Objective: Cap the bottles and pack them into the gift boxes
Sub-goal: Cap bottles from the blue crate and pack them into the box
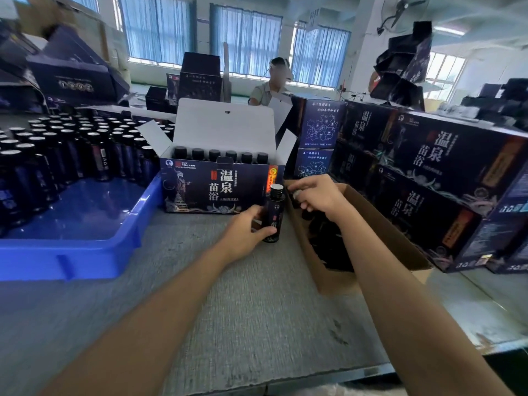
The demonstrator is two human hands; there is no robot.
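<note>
Hidden: the front wall of the open gift box [223, 190] covers all but the black tops of the six packed bottles [221, 154] in its back row; the dark heap inside the cardboard box [340, 278] is too murky to name
Cut off: the blue tray [71, 261] runs out of frame at left, and its pale-topped tray bottles [71, 150] are blurred
Left hand [245, 228]: forearm in from the lower left, fingers and thumb wrapped round the lower body of the bottle [273, 215]
Bottle: upright on the grey bench [243, 310], just before the gift box's right corner, threaded neck bare
Right hand [317, 195]: over the cardboard box's far left corner, fingers curled, pinching a small dark cap [295, 193] that the fingertips mostly hide, just right of the neck and apart from it
</note>
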